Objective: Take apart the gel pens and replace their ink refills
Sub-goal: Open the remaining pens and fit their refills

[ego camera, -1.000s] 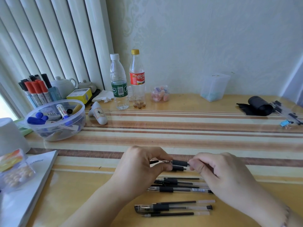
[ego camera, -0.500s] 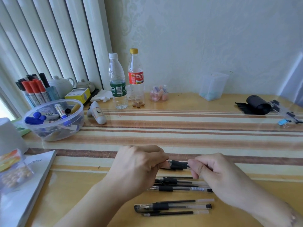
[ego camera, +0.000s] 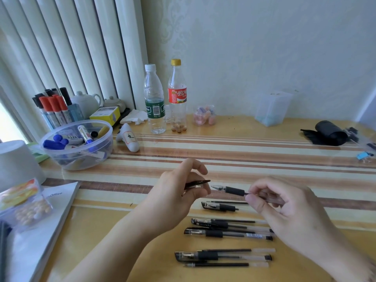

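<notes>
My right hand (ego camera: 284, 204) pinches a clear gel pen (ego camera: 234, 190) with a black grip by its barrel, its bare metal tip pointing left. My left hand (ego camera: 179, 192) holds the pen's dark cap (ego camera: 198, 184) between thumb and fingers, a short gap away from the tip. Both hands hover above the striped table (ego camera: 244, 159). Below them lie several more gel pens (ego camera: 227, 234) and loose black refills (ego camera: 225, 264) in rows; one capped pen (ego camera: 219, 206) lies just under the held one.
A clear tub of markers (ego camera: 77, 147) stands at the left, with two plastic bottles (ego camera: 154, 98) behind. A white booklet (ego camera: 40, 231) and a bag of pills (ego camera: 24, 206) lie at the near left. A black roll (ego camera: 329, 133) and clips sit far right.
The hands were together on one capped pen. Now they have drawn apart: the cap has come off in my left hand and the pen's tip is bare in my right.
</notes>
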The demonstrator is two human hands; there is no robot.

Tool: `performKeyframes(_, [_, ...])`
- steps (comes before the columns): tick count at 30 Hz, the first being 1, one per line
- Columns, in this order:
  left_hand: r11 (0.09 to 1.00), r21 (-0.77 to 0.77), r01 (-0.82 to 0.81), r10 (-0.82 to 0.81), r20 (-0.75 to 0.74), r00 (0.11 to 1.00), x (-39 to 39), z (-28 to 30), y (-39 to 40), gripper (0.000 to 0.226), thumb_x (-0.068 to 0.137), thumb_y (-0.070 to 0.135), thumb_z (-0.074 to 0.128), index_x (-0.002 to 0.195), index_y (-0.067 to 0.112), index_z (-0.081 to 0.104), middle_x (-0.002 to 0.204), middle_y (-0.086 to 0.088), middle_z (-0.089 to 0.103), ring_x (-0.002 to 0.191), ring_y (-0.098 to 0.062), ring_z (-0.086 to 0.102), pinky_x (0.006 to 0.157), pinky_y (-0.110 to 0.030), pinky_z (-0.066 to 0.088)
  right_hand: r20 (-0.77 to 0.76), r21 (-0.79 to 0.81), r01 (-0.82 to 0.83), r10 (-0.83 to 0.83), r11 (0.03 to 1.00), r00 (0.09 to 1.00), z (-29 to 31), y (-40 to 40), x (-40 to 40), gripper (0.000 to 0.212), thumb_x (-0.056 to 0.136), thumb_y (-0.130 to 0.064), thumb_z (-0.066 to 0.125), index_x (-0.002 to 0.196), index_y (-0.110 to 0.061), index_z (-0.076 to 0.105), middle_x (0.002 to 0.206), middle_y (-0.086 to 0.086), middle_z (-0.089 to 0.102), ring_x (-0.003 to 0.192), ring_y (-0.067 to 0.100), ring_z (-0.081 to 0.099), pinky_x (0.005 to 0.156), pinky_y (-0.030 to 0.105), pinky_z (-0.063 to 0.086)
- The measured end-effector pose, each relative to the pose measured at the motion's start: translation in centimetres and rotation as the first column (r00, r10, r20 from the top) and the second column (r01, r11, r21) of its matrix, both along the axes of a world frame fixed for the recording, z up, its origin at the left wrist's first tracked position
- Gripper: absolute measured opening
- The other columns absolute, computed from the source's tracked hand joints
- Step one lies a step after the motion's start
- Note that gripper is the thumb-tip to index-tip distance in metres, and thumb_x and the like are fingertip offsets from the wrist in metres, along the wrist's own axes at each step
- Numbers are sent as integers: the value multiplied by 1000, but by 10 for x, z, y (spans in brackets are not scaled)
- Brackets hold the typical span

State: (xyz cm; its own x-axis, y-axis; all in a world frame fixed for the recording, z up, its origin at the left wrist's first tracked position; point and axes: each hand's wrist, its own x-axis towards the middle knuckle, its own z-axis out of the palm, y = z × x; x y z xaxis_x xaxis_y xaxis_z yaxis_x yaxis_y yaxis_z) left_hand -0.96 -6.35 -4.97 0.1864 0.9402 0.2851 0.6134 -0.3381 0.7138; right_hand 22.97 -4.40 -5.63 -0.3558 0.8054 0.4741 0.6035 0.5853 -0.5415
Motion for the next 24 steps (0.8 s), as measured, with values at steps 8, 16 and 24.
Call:
performKeyframes(8, [999,-28,-14,15,40,999,4,-3,-1,18,82,25,75,90,27,59,82,15,76,77,0,69,73,-26,56,9,55,-28,28,998,1000,-3,3,1,26,79,-58,57,83,-35,68,77,-19,67,78,8,66,59,30,56])
performKeyframes(16, [997,1,80,-80,90,993,13,-6,-6,17,84,29,73,99,31,66,75,0,70,53,-16,59,58,-26,51,-352,-16,-192,174,981,920,-6,-3,-7,29,75,-46,71,96,-25,73,87,-7,66,79,16,60,66,24,54])
performKeyframes(24, [980,18,196,-197,156,968,26,-15,-11,25,98,17,53,118,31,52,71,17,54,56,-3,45,58,-16,37,-735,-92,-285,128,954,666,-9,-3,-9,39,77,-37,58,112,-22,64,105,14,59,98,23,54,87,43,44])
